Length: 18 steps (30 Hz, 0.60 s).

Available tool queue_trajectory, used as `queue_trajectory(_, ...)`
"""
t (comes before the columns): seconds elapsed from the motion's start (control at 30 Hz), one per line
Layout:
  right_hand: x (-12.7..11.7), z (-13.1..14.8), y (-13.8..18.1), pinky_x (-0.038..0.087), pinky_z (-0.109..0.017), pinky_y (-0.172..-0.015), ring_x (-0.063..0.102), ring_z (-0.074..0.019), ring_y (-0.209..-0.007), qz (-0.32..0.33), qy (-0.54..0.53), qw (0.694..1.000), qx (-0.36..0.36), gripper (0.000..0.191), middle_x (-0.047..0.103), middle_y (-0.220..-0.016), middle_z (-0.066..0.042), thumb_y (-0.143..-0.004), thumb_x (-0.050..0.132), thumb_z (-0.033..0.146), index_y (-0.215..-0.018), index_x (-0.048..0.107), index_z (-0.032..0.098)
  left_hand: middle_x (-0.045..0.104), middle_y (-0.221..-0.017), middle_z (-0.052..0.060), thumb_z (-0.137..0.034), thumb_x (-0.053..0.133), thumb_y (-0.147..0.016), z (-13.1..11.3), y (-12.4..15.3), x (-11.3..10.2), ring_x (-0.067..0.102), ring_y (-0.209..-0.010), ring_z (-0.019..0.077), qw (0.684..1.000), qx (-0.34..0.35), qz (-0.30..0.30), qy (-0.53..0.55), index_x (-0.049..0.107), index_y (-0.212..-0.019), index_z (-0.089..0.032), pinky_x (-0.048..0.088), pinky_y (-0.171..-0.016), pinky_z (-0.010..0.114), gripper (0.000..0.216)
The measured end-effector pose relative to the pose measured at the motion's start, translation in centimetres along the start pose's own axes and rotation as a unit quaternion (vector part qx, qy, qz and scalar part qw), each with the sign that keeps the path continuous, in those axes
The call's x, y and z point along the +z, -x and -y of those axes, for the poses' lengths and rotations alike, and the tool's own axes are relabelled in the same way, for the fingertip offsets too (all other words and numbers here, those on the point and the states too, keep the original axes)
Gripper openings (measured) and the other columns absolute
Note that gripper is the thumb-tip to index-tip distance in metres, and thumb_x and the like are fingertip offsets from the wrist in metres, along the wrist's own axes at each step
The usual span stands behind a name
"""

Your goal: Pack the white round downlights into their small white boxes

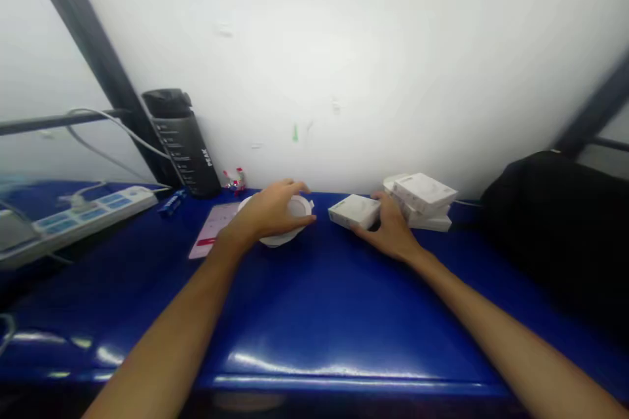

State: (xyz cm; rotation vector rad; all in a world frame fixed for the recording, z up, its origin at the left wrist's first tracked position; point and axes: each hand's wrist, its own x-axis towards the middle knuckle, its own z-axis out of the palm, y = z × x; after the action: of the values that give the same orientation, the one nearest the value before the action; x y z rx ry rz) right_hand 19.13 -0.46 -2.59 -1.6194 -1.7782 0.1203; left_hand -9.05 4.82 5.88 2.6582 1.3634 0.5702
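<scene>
My left hand is over a white round object, with thumb and fingers spread apart and nothing visibly gripped. The hand hides much of that object, so I cannot tell its kind. My right hand holds a small flat white box by its right side, thumb at the front and a finger behind. Just behind and right of this hand, more white boxes of similar size are stacked a little askew.
On the blue tabletop a pink card or booklet lies left. A black bottle, red wrapped bits, a small blue packet and a power strip are farther left. A black bag sits right; a white wall rises behind.
</scene>
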Motion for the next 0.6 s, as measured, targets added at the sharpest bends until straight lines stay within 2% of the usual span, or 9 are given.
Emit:
queue_trajectory(0.1, 0.0, -0.2, 0.0, 0.049, -0.057, -0.108, 0.059, -0.0389, -0.126, 0.001, 0.001, 1.000, -0.003, 0.076, 0.060, -0.133, -0.017, -0.078, 0.075, 0.062, -0.136, 0.046, 0.021, 0.060, -0.116, 0.008, -0.069, 0.067, -0.083, 0.2, 0.0, -0.2, 0.066, -0.104, 0.0281, 0.997, -0.038, -0.060, 0.026, 0.072, -0.115, -0.023, 0.052, -0.102, 0.041, 0.056)
queue_trajectory(0.2, 0.2, -0.4, 0.0, 0.049, -0.056, -0.108, 0.060, -0.0388, -0.126, 0.012, -0.001, 1.000, 0.016, 0.079, 0.060, -0.132, -0.017, -0.077, 0.075, 0.064, -0.136, 0.045, 0.021, 0.056, -0.115, 0.008, -0.072, 0.073, -0.076, 0.3, 0.2, -0.6, 0.064, -0.102, 0.0274, 0.995, -0.072, -0.061, 0.033, 0.069, -0.105, -0.022, 0.053, -0.099, 0.041, 0.059)
queue_trajectory(0.4, 0.3, -0.6, 0.0, 0.048, -0.055, -0.109, 0.059, -0.0378, -0.128, 0.000, -0.009, 1.000, 0.024, 0.077, 0.059, -0.132, -0.016, -0.077, 0.075, 0.063, -0.135, 0.046, 0.022, 0.059, -0.120, 0.013, -0.064, 0.078, -0.069, 0.5, 1.1, -1.3, 0.063, -0.111, 0.0322, 0.991, -0.122, 0.028, -0.040, 0.057, -0.101, -0.021, 0.053, -0.096, 0.040, 0.057)
queue_trajectory(0.6, 0.3, -0.8, 0.1, 0.048, -0.054, -0.109, 0.058, -0.0362, -0.128, 0.022, -0.011, 0.999, 0.023, 0.077, 0.059, -0.134, -0.016, -0.076, 0.077, 0.062, -0.134, 0.045, 0.023, 0.073, -0.116, 0.016, -0.059, 0.067, -0.074, 0.4, 1.4, -1.0, 0.071, -0.102, 0.0335, 0.975, -0.151, 0.153, -0.051, 0.057, -0.116, -0.020, 0.054, -0.083, 0.037, 0.058)
